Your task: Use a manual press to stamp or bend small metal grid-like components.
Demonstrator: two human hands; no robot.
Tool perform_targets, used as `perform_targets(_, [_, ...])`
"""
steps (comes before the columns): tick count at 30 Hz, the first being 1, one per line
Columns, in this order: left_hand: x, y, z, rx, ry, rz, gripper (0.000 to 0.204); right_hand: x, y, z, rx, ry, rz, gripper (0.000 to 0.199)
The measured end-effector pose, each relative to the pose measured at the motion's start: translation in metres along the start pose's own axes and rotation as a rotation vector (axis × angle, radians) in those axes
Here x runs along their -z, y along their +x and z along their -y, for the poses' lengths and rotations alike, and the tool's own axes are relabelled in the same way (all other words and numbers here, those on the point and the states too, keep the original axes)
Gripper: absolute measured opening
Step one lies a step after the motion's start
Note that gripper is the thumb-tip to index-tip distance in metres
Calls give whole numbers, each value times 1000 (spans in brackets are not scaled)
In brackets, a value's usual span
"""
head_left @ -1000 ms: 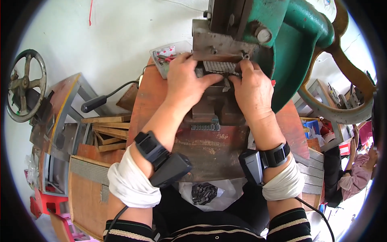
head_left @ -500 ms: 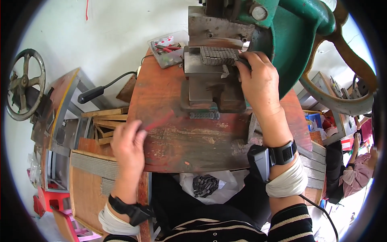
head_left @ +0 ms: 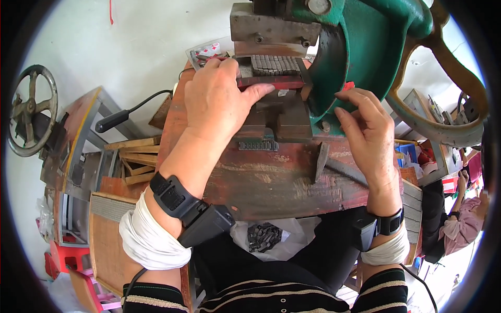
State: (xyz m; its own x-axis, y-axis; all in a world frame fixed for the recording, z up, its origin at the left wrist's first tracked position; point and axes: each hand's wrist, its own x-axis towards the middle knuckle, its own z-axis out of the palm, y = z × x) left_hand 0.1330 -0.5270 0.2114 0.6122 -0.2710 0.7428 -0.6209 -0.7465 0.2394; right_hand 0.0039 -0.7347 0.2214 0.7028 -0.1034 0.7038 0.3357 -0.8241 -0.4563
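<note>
My left hand [head_left: 216, 96] is closed round the left end of a flat red bar [head_left: 289, 83], its thumb stretched along the near side. The bar lies crosswise on the press bed, right in front of a tight block of small grey metal pieces [head_left: 274, 64]. Most of my left fingertips are hidden behind the hand. My right hand [head_left: 368, 133] hovers at the right of the bed, before the green press [head_left: 373, 57], with thumb and curled forefinger apart. A small red thing [head_left: 348, 85] shows beside its fingertips; whether they touch it, I cannot tell.
A hammer-like tool [head_left: 339, 168] and a toothed metal strip [head_left: 258, 145] lie on the worn red table [head_left: 250, 188]. Under its front edge a white bag [head_left: 300, 235] holds dark metal bits. A clear plastic box [head_left: 195, 55] stands behind my left hand. At the far right sits another person [head_left: 464, 224].
My left hand has moved up and right from the table's left side, bringing the red bar onto the press bed. My right hand has left the metal block and drawn back right.
</note>
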Motion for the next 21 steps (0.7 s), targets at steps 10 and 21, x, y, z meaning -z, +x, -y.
perform_targets(10, [-10,17,-13,143,128,315,66,19,-9,-3,-17,109,-43,22])
perform_targets(21, [-4,36,13,405,-257,538,56,102,-3,12,211,-57,-177,25])
